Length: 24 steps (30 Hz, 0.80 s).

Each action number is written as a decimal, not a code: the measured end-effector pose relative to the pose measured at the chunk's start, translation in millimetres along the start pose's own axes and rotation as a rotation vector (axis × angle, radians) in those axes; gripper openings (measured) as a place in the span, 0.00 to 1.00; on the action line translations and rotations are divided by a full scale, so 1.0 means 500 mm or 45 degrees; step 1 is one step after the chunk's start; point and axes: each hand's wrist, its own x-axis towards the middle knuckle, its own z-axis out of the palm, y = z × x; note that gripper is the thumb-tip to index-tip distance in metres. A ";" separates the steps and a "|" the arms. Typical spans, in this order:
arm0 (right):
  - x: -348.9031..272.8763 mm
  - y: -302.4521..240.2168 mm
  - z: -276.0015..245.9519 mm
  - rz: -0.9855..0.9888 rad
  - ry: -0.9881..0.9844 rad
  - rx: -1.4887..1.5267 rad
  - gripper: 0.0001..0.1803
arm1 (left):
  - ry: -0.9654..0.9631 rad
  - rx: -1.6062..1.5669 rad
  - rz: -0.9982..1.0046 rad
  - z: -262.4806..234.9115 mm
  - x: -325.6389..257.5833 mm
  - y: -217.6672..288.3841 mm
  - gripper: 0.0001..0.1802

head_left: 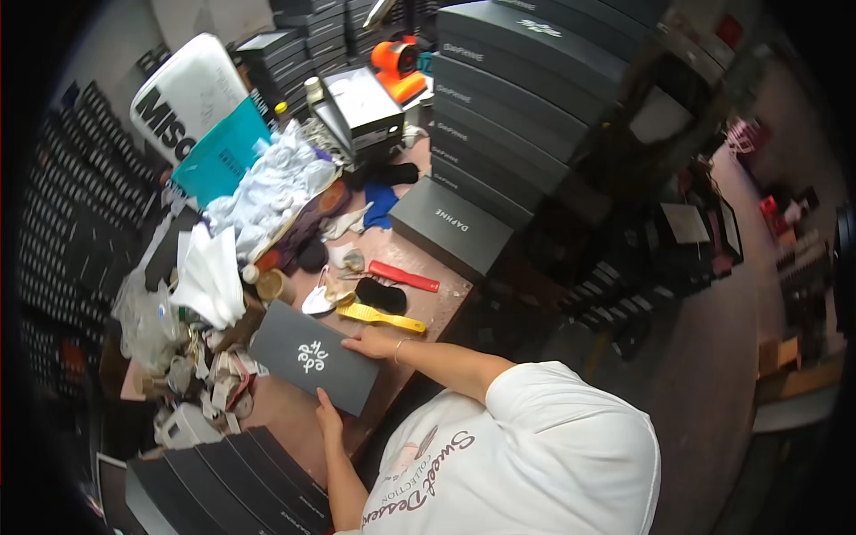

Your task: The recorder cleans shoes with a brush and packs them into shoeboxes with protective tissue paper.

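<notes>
A dark grey shoe box (283, 349) with white lettering on its lid lies closed over the pink tabletop in front of me. My left hand (329, 415) grips its near edge, thumb on the lid and the other fingers mostly hidden. At the box's right corner, my right hand (374, 342) holds on with fingers over the edge. Just beyond that hand lie a yellow brush (382, 317), a black brush or pad (381, 295) and a red-handled tool (404, 275). I cannot tell whether the box rests on the table or is slightly raised.
Tall stacks of dark shoe boxes (499, 116) stand at the far right, more boxes (223, 481) at the near left. Crumpled white paper (267, 187), an orange heat-gun-like device (399, 71) and an upturned box (366, 111) crowd the back. Plastic bags (147, 325) cover the left side.
</notes>
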 end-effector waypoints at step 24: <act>-0.095 0.089 0.082 -0.259 -0.019 0.233 0.35 | 0.156 -0.886 0.041 0.104 -0.142 0.030 0.45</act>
